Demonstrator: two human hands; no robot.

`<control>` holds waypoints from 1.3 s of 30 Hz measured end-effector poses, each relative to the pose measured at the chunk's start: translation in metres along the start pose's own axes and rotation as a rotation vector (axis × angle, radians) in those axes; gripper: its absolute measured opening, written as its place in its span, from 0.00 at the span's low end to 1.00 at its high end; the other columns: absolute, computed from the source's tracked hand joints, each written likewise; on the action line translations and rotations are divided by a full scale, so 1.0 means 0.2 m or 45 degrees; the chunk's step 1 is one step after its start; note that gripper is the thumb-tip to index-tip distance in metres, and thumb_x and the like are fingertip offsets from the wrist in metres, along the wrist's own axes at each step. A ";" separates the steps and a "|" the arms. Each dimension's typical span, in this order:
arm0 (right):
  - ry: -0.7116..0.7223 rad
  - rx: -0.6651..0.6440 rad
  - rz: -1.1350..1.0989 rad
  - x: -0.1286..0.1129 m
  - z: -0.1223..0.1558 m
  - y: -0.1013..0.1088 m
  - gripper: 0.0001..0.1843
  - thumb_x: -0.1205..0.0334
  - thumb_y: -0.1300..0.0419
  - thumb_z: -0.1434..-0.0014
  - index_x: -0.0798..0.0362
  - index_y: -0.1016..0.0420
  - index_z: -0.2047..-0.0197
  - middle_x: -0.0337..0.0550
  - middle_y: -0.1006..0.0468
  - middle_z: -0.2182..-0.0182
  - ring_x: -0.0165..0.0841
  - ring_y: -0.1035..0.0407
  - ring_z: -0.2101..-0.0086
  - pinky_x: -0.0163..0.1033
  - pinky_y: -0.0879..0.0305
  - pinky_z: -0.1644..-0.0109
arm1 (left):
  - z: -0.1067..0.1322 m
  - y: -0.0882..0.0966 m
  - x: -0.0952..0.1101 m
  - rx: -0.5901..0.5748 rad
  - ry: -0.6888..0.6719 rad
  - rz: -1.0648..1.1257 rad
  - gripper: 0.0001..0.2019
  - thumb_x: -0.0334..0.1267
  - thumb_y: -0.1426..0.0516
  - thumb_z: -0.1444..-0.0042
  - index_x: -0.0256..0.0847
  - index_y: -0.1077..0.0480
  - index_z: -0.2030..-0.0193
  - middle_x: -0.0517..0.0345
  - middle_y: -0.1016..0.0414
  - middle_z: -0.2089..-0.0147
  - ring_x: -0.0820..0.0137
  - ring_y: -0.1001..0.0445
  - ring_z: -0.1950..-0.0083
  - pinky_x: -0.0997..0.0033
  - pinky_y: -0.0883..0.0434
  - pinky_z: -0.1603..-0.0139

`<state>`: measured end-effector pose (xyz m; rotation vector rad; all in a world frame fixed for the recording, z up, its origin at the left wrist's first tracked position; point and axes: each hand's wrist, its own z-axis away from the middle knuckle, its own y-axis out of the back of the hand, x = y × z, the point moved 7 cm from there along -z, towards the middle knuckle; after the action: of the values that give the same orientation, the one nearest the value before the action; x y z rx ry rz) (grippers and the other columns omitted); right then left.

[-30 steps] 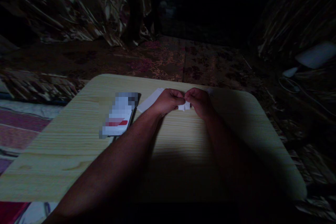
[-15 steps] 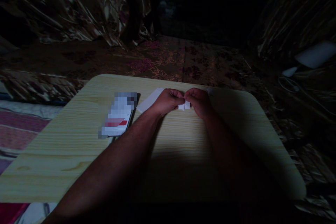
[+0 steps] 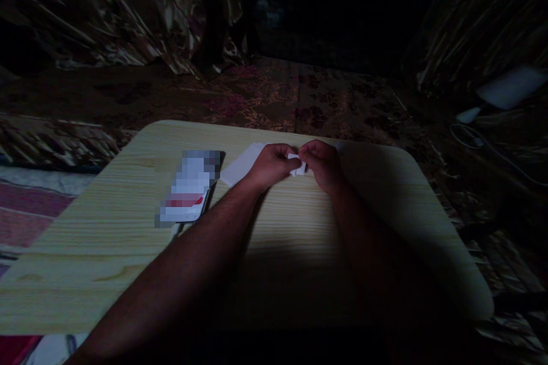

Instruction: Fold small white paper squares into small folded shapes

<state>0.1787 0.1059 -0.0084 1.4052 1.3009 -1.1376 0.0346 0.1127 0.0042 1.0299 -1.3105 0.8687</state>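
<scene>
My left hand (image 3: pixel 270 164) and my right hand (image 3: pixel 322 162) meet over the far middle of a pale wooden table (image 3: pixel 128 251). Both are closed, pinching a small folded white paper piece (image 3: pixel 298 164) between their fingertips. Most of that piece is hidden by the fingers. A flat white paper strip (image 3: pixel 240 163) lies on the table just left of my left hand, partly under it. My forearms reach in from the dark near edge.
A white and red box (image 3: pixel 188 188) lies on the table's left part, its face blurred out. Patterned carpet (image 3: pixel 274 97) spreads beyond the table. Shiny draped cloth (image 3: pixel 107 11) hangs at the back left. A white object (image 3: pixel 507 88) and a cable sit far right.
The white piece between my fingertips has been drawn slightly up and closer into the fingers. The view has shifted a little; hands stay in the same place.
</scene>
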 end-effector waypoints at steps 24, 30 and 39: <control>-0.073 0.085 -0.050 -0.04 0.01 -0.02 0.14 0.60 0.34 0.55 0.50 0.30 0.63 0.35 0.20 0.75 0.31 0.25 0.75 0.38 0.27 0.67 | -0.03 0.05 -0.03 0.275 -0.136 0.333 0.22 0.31 0.33 0.63 0.39 0.29 0.58 0.61 0.23 0.67 0.74 0.29 0.71 0.75 0.33 0.70; -0.086 0.073 -0.018 -0.05 0.02 -0.04 0.14 0.61 0.34 0.56 0.48 0.34 0.66 0.33 0.21 0.77 0.32 0.25 0.75 0.38 0.27 0.67 | -0.03 0.06 -0.03 0.311 -0.169 0.356 0.22 0.29 0.34 0.63 0.40 0.30 0.57 0.61 0.23 0.66 0.73 0.28 0.70 0.74 0.30 0.68; -0.038 0.126 -0.003 -0.07 0.02 -0.04 0.16 0.61 0.34 0.56 0.46 0.38 0.67 0.31 0.22 0.78 0.33 0.24 0.75 0.40 0.27 0.67 | -0.02 0.03 -0.01 0.288 -0.141 0.423 0.23 0.32 0.32 0.64 0.40 0.31 0.58 0.63 0.23 0.69 0.73 0.26 0.72 0.73 0.28 0.68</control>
<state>0.1704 0.1001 0.0036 1.4531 1.2399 -1.2347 0.0293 0.1185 0.0035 1.0621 -1.5297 1.2477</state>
